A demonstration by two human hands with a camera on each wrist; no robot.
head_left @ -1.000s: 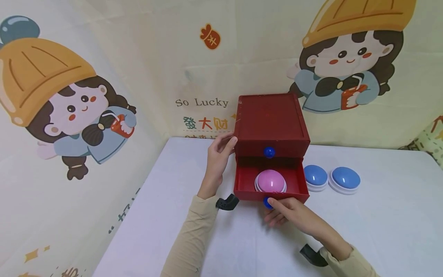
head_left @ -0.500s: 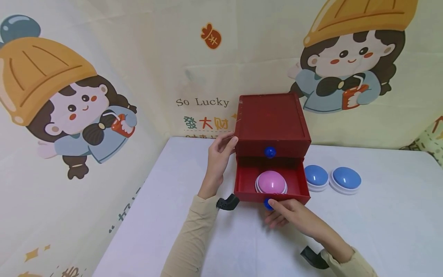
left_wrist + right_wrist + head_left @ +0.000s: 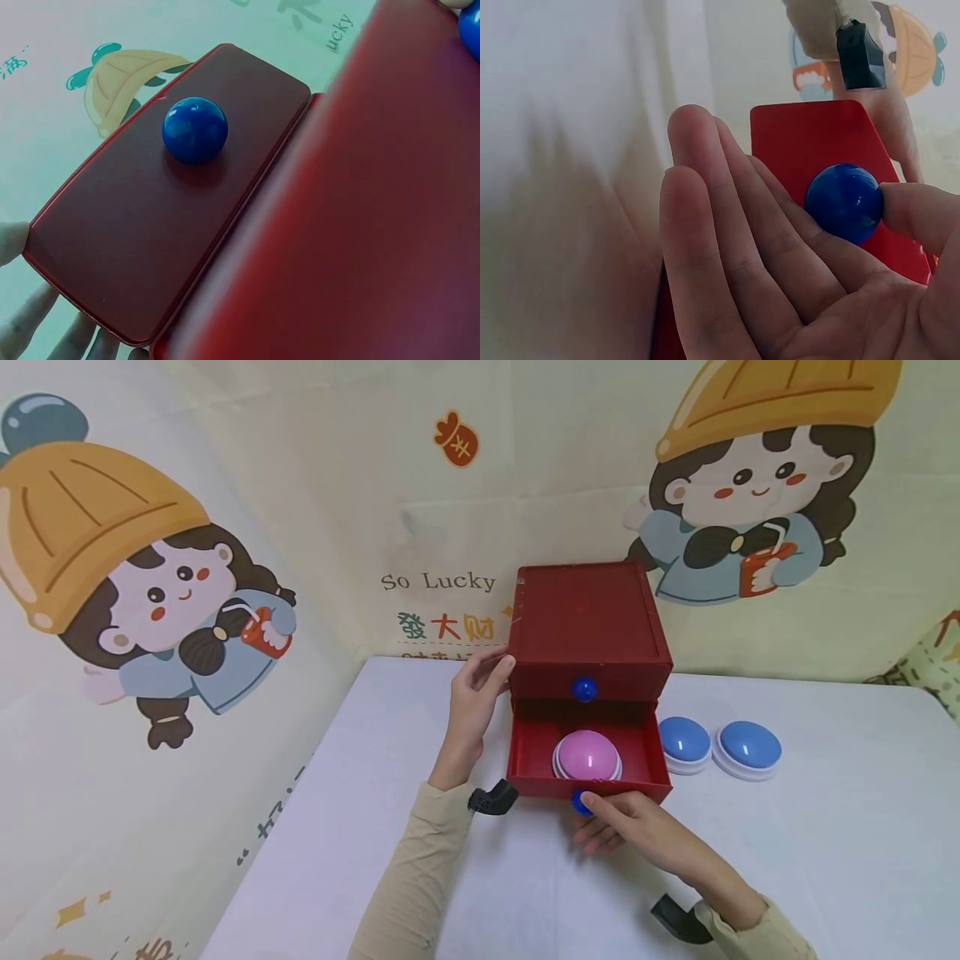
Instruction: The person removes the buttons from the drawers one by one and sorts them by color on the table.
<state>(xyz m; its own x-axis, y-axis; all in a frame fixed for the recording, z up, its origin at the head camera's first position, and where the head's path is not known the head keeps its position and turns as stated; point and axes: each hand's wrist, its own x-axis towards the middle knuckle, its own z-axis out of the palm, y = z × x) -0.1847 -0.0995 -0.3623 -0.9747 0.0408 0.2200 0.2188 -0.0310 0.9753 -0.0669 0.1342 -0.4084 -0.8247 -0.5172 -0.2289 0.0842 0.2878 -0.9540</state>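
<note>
While the glossy blue ball-shaped lower knob (image 3: 579, 802) is pinched between the thumb and index finger of the right hand (image 3: 636, 825), with the other fingers held straight out below it, the drawer seems best worked by a level force through the middle of its front. The grip is narrow and only at the fingertips, so a twist of the wrist should be avoided, lest the shallow red open-topped lower drawer (image 3: 532, 753) be skewed in its opening.

The dark red two-drawer box (image 3: 588, 614) is steadied at its left side by the left hand (image 3: 472, 714); the thumb is laid at the front corner and the fingers are spread along the side, nothing being clasped. That light counter-pressure should be matched to the force at the knob, so that the box is not dragged across the white-covered table (image 3: 825, 852).

Inside the extended drawer, a shiny pink dome on a round white base (image 3: 588, 755) is seated upright, close behind the front wall. Slow, even handling is advised, since it could slide if jerked. Clearance should also be watched on the right, where the nearer blue dome on a white base (image 3: 684, 741) is set just beside the drawer; whether they touch cannot be told.
</note>
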